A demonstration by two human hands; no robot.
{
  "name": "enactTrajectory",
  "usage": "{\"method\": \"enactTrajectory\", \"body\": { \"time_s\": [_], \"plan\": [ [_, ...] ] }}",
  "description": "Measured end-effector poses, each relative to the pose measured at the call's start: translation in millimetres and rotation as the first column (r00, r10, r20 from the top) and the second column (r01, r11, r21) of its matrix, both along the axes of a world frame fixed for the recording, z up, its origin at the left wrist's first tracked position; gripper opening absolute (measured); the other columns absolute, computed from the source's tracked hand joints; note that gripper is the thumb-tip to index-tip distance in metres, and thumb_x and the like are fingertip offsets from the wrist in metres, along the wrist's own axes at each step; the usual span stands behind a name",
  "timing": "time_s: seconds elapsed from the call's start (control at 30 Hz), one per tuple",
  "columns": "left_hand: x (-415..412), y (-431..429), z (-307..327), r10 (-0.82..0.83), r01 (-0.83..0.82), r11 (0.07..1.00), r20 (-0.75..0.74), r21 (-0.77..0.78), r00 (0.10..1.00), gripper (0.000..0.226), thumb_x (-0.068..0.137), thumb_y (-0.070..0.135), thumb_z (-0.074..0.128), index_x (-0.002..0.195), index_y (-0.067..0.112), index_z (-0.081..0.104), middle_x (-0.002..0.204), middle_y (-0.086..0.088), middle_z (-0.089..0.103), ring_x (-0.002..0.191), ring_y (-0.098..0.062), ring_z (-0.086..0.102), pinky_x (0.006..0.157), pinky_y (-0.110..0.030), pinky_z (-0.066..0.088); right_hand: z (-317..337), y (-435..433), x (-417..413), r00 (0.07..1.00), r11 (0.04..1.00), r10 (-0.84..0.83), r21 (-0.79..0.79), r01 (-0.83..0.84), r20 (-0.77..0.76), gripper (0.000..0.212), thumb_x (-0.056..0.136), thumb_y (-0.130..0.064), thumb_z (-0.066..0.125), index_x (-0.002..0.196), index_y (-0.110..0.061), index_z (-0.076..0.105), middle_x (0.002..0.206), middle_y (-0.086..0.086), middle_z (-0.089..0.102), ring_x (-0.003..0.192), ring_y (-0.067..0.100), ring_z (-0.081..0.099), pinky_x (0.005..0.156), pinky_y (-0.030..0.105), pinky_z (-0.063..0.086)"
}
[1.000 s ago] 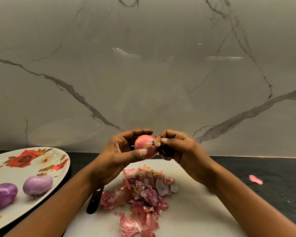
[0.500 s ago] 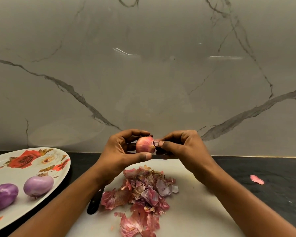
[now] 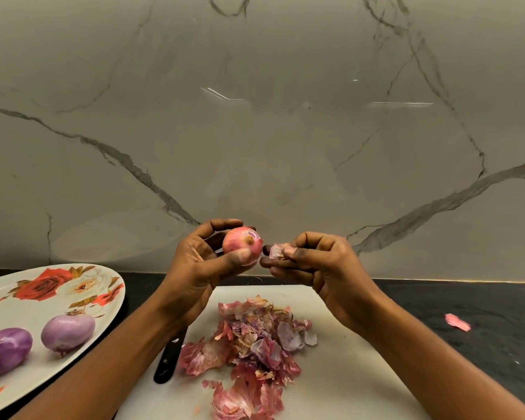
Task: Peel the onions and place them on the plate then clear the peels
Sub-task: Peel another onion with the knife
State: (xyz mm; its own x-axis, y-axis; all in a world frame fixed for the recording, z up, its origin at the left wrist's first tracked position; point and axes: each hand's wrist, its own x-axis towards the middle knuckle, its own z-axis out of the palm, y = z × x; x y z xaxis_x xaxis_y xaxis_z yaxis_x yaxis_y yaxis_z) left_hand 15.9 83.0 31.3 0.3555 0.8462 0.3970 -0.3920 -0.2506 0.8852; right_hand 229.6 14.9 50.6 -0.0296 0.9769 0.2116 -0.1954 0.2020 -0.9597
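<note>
The bench [image 3: 473,301] carried a white board [image 3: 355,377] at its front edge and a floral plate [image 3: 28,301] at its left edge, holding two peeled onions [image 3: 67,331]. A heap of peels [image 3: 249,347] lay mid-board. Above it, the left hand [image 3: 199,265] curled its fingers round the onion [image 3: 243,242] — and the right hand [image 3: 325,262] pinched a peel scrap [image 3: 275,251] just beside it.

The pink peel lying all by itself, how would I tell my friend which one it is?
Start at the white cutting board in the middle, then look to its right, onto the dark counter. A single flat pink peel lies there alone. The other loose peels sit heaped in a pile on the board, so this is the only one off it.
</note>
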Motion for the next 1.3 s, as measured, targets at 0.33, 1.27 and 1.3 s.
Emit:
{"method": "enactTrajectory", "body": {
  "time_s": [0.33,1.27,1.3],
  "plan": [
    [-2,5,-3,-0.095,0.096,0.994,0.021,-0.054,0.995,0.061,0.076,-0.001,0.075,0.135,0.013,0.064,0.134,-0.014,0.068,0.121,-0.039,0.069,0.091,-0.039,0.064,6,3,14,0.934,0.997,-0.054,0.067,0.032,0.353,0.019,0.08,0.001,0.086,0.093,0.005,0.073,0.089,0.019,0.08,0.083,0.032,0.079,0.076,0.036,0.066],
    [0,2,0,-0.067,0.063,0.993,-0.036,-0.103,0.997,0.061,0.075,0.015,0.091,0.131,0.011,0.069,0.131,-0.014,0.071,0.117,-0.037,0.072,0.083,-0.034,0.065,-15,13,8,0.649,0.8,-0.47,0.599,0.029,0.597,0.015,0.1,-0.021,0.071,0.113,-0.022,0.078,0.1,-0.02,0.069,0.097,0.008,0.069,0.074,0.03,0.063],
    [0,4,1,-0.051,0.049,0.991,-0.013,-0.123,0.999,0.059,0.078,0.012,0.087,0.133,0.009,0.066,0.132,-0.015,0.07,0.118,-0.036,0.072,0.082,-0.033,0.065,-15,12,7,0.65,0.808,-0.451,0.589,0.006,0.612,0.015,0.1,-0.021,0.07,0.113,-0.023,0.077,0.1,-0.021,0.068,0.099,0.007,0.068,0.076,0.028,0.062]
  ]
}}
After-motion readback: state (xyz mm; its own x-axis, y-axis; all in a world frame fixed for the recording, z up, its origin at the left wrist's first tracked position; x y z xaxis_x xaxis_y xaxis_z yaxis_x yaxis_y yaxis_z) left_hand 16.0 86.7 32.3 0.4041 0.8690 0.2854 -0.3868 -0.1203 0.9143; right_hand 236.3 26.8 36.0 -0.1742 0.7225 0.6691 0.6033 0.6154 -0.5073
